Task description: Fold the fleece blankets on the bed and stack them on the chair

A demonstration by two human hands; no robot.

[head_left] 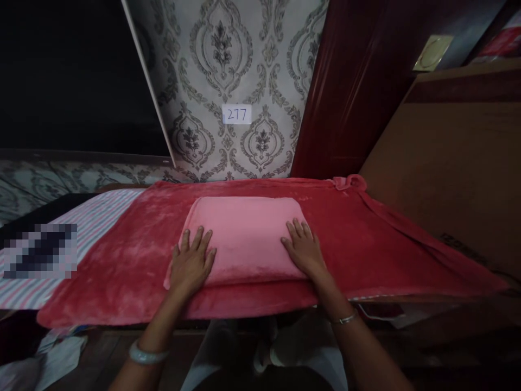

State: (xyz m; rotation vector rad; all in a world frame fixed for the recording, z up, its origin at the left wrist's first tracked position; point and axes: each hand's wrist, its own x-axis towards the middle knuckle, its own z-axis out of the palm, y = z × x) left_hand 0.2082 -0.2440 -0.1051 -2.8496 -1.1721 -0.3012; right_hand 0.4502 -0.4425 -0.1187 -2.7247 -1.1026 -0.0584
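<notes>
A light pink plush piece [248,233], roughly rectangular and flat like a cushion or a folded blanket, lies in the middle of a red plush blanket [358,250]. On its left side rests my left hand [191,260], palm down with the fingers spread. My right hand [303,247] lies flat near its right edge, fingers also apart. Neither hand grips anything. The pink piece's underside is hidden, so I cannot tell how it is folded.
Striped cloth [101,212] shows left of the red blanket, below a large dark screen [73,76]. A big cardboard box [456,163] stands on the right. Behind is patterned wallpaper with a paper label [236,114] reading 277. Cloths [61,358] lie low at the left.
</notes>
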